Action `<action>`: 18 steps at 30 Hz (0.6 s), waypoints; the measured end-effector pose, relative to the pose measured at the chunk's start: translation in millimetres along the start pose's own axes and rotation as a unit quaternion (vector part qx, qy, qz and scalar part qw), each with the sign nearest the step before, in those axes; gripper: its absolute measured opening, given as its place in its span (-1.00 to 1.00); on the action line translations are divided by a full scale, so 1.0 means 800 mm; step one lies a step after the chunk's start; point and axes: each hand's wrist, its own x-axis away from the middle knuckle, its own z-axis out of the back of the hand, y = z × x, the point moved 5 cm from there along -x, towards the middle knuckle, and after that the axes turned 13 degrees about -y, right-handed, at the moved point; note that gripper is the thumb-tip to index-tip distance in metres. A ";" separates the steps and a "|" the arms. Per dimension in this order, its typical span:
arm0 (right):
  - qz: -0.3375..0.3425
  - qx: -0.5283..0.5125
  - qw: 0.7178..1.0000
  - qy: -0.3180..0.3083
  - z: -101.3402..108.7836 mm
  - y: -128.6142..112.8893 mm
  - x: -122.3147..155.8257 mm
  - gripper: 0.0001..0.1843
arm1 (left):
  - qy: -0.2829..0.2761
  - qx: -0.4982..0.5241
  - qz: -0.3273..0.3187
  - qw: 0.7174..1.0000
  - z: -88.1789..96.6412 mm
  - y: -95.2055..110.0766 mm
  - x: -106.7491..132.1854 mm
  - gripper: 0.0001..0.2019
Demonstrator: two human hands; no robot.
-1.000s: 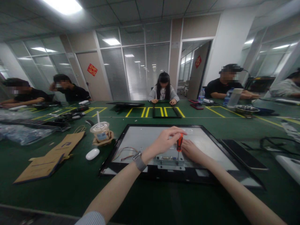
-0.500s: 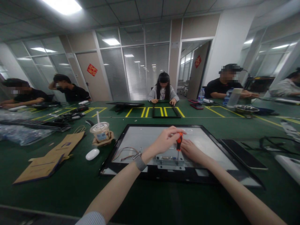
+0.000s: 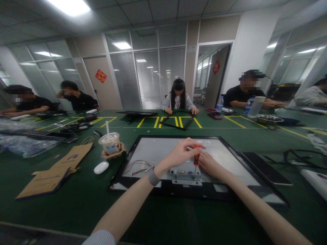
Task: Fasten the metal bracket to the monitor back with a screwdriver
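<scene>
An orange-and-black screwdriver (image 3: 196, 158) stands upright, its shaft pointing down at a metal bracket with connector ports (image 3: 182, 177). My left hand (image 3: 184, 152), with a watch at the wrist, is closed around the top of the handle. Just behind and right of the screwdriver, my right hand (image 3: 209, 166) rests on the back of a flat display panel (image 3: 163, 146), fingers stretched out and partly hidden by the tool. The bracket sits near the panel's front edge. Thin coloured wires (image 3: 138, 166) lie on the panel's left side.
Left of the panel are a drink cup (image 3: 109, 144), a white mouse (image 3: 101, 167) and a paper bag (image 3: 55, 173). A dark phone-like slab (image 3: 265, 168) and cables (image 3: 296, 156) lie to the right. Across the green table, a person handles a black frame (image 3: 178, 126).
The screwdriver handle has shifted slightly, and my left fingers have moved a little on its top. My right hand stays nearly still. Across the table, the black frame has been turned.
</scene>
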 end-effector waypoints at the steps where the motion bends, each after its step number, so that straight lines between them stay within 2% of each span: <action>1: 0.000 0.000 1.000 0.000 0.000 0.000 0.000 -0.56 | -0.001 -0.005 -0.006 1.000 0.000 0.003 0.000 -0.78; 5: -0.007 0.006 1.000 -0.002 0.000 -0.002 0.000 -0.51 | -0.019 0.015 -0.040 0.999 0.000 0.014 0.003 -0.74; 9: -0.007 0.007 1.000 -0.007 0.000 -0.003 -0.001 -0.56 | -0.024 0.031 -0.015 0.999 0.001 0.010 0.003 -0.80; 13: 0.000 0.004 1.000 0.004 0.002 -0.005 0.000 -0.58 | -0.001 0.009 -0.020 1.000 0.005 0.005 0.002 -0.85; 18: -0.007 0.011 1.000 0.001 0.000 -0.005 0.001 -0.53 | 0.000 -0.008 -0.008 1.000 0.005 0.004 0.001 -0.74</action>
